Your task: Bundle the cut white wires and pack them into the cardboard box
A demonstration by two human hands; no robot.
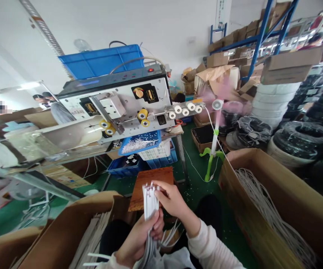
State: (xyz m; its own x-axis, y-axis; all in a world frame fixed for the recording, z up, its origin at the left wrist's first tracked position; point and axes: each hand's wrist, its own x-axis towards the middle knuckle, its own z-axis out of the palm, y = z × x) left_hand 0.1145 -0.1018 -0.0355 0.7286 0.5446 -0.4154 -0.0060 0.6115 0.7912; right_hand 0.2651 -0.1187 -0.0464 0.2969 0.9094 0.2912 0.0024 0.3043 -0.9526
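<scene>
White strip bundle (150, 207), lower centre of frame: clasped in fingers of left hand (139, 233). At top ends: loosely curled fingers of right hand (173, 199), pinch or bare touch unclear. Likely step: evening ends. Next need: steady left grip.

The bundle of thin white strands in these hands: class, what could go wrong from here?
The bundle of thin white strands has uneven top ends, so a few might slip if the left hand loosens while the right hand is at those ends. Also, the single white cable from the small round white rollers appears to pass close to the white-poled fan with green feet, where it could snag.
</scene>
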